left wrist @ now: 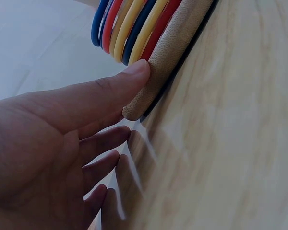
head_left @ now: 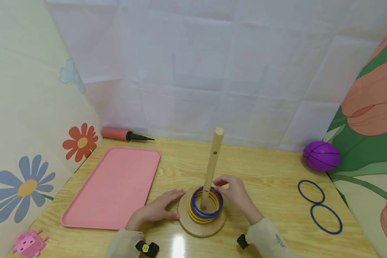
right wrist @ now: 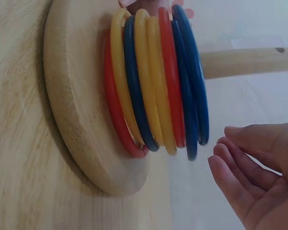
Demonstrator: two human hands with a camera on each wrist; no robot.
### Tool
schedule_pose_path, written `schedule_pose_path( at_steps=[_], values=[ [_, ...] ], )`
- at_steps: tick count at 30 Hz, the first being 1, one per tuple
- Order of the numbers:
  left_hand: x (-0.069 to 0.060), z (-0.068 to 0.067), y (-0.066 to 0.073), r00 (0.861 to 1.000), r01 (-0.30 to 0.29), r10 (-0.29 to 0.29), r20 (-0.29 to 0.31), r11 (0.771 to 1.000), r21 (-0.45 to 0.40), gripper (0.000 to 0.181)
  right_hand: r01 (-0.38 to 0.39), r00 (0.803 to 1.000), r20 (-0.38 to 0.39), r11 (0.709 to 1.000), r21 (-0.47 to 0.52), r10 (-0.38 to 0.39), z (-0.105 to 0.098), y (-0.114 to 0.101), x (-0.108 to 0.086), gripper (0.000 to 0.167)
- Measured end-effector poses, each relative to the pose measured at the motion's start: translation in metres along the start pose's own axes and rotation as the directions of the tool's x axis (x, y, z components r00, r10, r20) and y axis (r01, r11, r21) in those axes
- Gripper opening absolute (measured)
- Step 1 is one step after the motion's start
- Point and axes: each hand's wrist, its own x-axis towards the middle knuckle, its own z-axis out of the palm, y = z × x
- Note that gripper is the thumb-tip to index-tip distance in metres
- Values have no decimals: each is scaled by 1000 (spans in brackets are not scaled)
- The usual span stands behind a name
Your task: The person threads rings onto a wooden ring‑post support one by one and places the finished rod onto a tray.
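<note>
A wooden ring-toss stand has an upright peg (head_left: 211, 161) on a round base (head_left: 203, 231). Around the foot of the peg lies a stack of red, yellow and blue rings (right wrist: 156, 86), with blue ones on top. My left hand (head_left: 159, 208) lies at the left of the base, fingers extended; in the left wrist view its thumb (left wrist: 129, 72) touches the base's edge. To the right of the stack is my right hand (head_left: 233, 191), its fingers slightly bent. The right wrist view shows those fingers (right wrist: 225, 177) apart from the rings, with nothing between them.
Two blue rings (head_left: 316, 204) lie on the table at the right, near a purple ball (head_left: 321, 156). At the left is a pink tray (head_left: 109, 190), with a red hand pump (head_left: 116, 134) behind it. A pink spotted toy (head_left: 29, 244) sits at the front left corner.
</note>
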Motion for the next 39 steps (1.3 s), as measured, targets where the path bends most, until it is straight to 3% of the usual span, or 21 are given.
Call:
schedule_pose_path(
  at_steps=[3,8,13,17,26,32,35,39],
  values=[
    [0,0,0,1000,-3,3,-3,1000,3,80,-15,999,-29,1000,25,16,-5,5,0,13],
    [0,0,0,1000,-6,6,-9,1000,5,80,-67,997,-34,987,148,73,-22,18,0,17],
    [-1,0,0,1000,-5,5,-11,1000,6,80,-159,983,-38,944,290,177,-45,30,-4,22],
    [-2,1,1,1000,1,-1,-12,1000,-1,81,-190,970,-73,914,359,230,-65,42,-9,27],
    [-2,2,0,1000,-8,8,-11,1000,5,81,-185,944,-180,897,402,275,-111,67,-25,39],
    [-2,2,-1,1000,-11,11,-12,1000,3,81,-183,904,-288,896,405,316,-145,84,-39,30],
    [-2,2,0,1000,-8,8,-9,1000,-2,81,-223,883,-313,899,377,350,-163,96,-51,19],
    [-2,2,0,1000,-8,8,-8,1000,-4,81,-323,855,-330,908,267,401,-186,116,-69,16]
  ],
)
